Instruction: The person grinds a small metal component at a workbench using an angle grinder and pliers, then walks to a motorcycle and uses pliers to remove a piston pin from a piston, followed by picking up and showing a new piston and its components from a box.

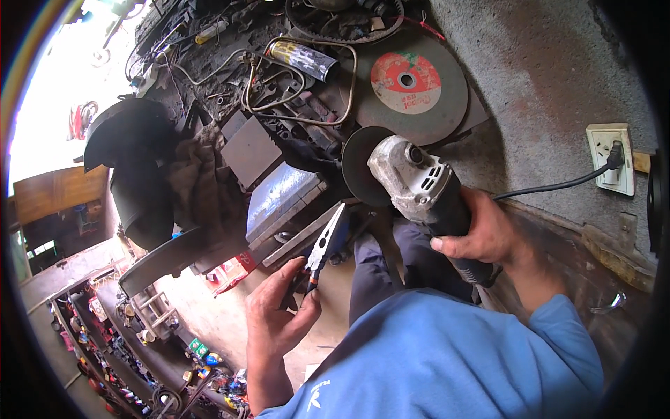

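Pliers [317,258] near block edge [292,211], floor [335,304] below

Below centre, the left hand [276,318] holds pliers [320,251], their tips pointing up. Right of centre, the right hand [494,234] grasps a grinder [419,178]. A large grinding wheel [447,91] lies at upper right, a can [305,60] at top centre, and a plug [615,155] sits in the wall socket [614,180] far right.
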